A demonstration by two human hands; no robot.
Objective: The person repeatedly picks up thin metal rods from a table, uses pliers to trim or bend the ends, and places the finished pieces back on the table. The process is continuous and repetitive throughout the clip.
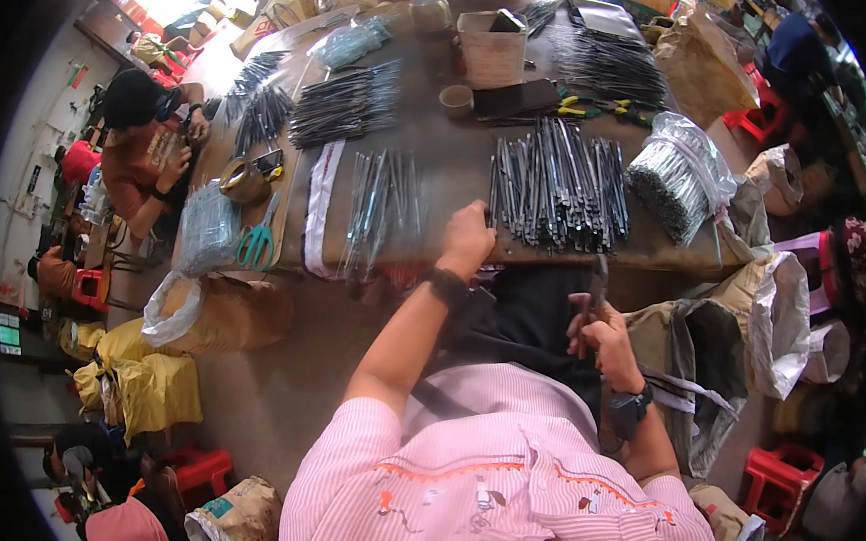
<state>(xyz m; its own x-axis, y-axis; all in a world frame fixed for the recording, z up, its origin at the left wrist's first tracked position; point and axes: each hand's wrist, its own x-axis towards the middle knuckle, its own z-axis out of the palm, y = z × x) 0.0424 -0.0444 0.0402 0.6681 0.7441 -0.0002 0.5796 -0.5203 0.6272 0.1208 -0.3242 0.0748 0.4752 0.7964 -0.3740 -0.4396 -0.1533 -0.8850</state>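
Observation:
My left hand (469, 237) rests at the table's near edge, fingers curled in against the left side of a row of thin dark metal strips (559, 188). Whatever lies between those fingertips is too small to make out. Lower and to the right, in front of the table edge, my right hand (608, 341) is closed around dark pliers (599, 285), their tip pointing up toward the strips. Left of my left hand, a looser bunch of thin strips (382, 209) lies on the table (456, 160). A plastic-wrapped bundle of silvery strips (680, 181) sits right of the row.
Farther back are more strip piles (343, 102), a whitish bin (492, 54), a brown tape roll (457, 98) and yellow-handled pliers (572, 106). Green scissors (256, 244) lie at left, near a seated person (142, 139). Sacks (219, 308) flank the table.

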